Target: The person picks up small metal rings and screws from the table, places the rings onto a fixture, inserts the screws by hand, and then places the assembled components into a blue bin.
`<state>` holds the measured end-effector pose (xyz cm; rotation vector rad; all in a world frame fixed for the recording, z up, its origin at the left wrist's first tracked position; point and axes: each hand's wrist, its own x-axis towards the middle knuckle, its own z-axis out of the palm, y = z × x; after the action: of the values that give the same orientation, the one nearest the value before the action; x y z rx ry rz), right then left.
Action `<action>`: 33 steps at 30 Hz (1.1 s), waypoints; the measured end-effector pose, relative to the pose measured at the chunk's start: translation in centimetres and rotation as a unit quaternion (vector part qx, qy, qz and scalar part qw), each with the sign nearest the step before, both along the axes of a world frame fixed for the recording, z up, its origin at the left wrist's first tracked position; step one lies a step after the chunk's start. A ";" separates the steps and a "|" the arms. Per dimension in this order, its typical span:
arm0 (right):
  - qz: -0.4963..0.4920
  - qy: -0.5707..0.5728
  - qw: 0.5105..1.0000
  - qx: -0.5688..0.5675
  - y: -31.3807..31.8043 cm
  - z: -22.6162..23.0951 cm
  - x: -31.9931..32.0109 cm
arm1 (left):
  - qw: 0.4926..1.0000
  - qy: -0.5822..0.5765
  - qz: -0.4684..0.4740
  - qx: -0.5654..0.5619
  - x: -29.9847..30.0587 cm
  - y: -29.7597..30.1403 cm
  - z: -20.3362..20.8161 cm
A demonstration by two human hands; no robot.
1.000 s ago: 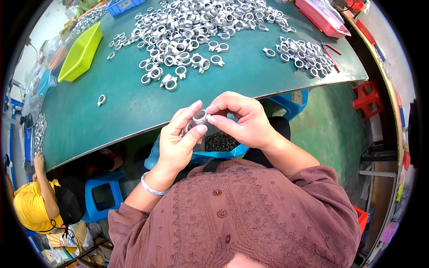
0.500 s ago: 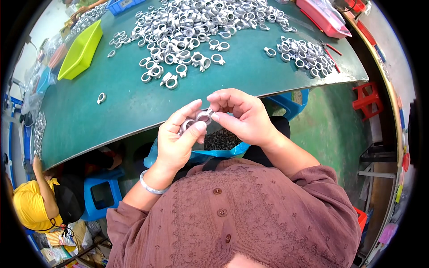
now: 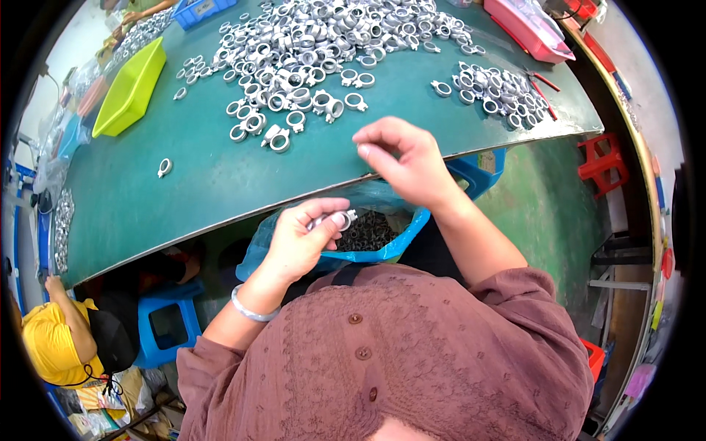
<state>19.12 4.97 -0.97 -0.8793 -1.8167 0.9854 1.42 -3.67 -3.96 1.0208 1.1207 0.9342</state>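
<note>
My left hand [image 3: 303,237] is closed around silver metal ring clamps [image 3: 346,219], partly covered by its thumb and fingers; how many it holds cannot be told. It hovers over the left side of an open blue bag [image 3: 409,237] on my lap, which holds many small dark parts [image 3: 371,234]. My right hand [image 3: 406,163] is raised over the table's front edge, thumb and fingertips pinched together. Whatever sits between those fingertips is too small to make out. A large heap of similar ring clamps [image 3: 316,44] lies across the far part of the green table [image 3: 220,173].
A smaller clamp pile [image 3: 500,92] sits at right, beside red-handled pliers [image 3: 543,94]. One clamp [image 3: 165,167] lies alone at left. A lime-green bin [image 3: 131,87], a blue crate [image 3: 202,10] and a pink container [image 3: 526,33] edge the table. A person in yellow [image 3: 62,334] is at lower left.
My right hand has parted from the clamps and moved up and right over the table edge. My left hand has lowered slightly toward the bag, still holding the clamps.
</note>
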 end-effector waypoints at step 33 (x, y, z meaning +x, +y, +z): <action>0.223 0.157 0.900 -0.341 -2.5 0.1 -1.0 | 0.948 0.031 0.081 0.305 0.2 1.1 1.1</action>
<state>18.13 2.48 -0.90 -0.6397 -1.4152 2.0125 1.61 -2.55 -2.84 1.4776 0.9926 1.4423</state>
